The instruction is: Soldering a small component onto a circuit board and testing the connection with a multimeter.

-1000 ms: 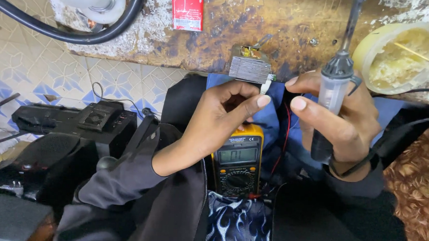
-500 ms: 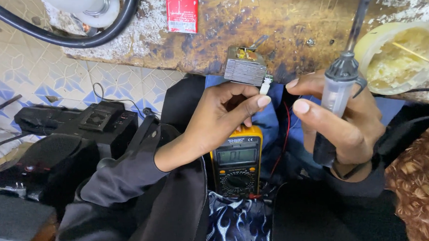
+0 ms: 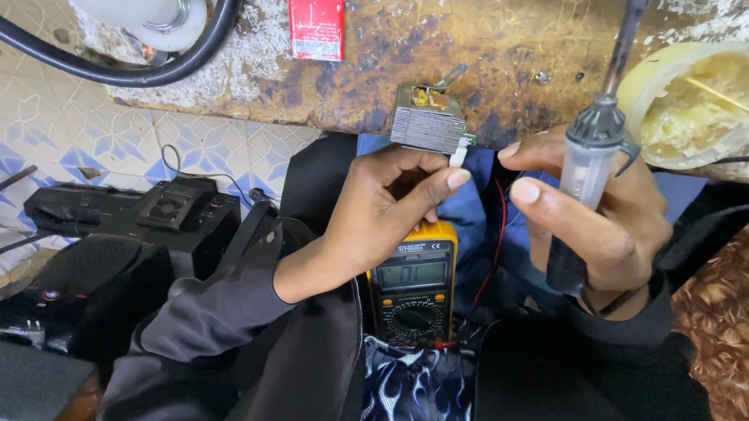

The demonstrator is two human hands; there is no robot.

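**Grey laminated block at the bench edge, both hands closing on it**

Grey metal, stacked in thin plates: a small transformer [image 3: 428,119] sits at the near edge of the stained wooden bench [image 3: 452,35], just far of both hands. Left hand [image 3: 387,207] is nearer, fingers curled up under its right corner, pinching what looks like a small white lead or tab; the detail is too small to be sure. Right hand [image 3: 600,218] is wrapped around a soldering iron [image 3: 589,162], shaft running upright and far, thumb and forefinger extended left toward the same corner. Yellow multimeter [image 3: 412,285] lies in the lap between the forearms. Flux tub [image 3: 701,95] crowds the right; open bench lies left of the block.
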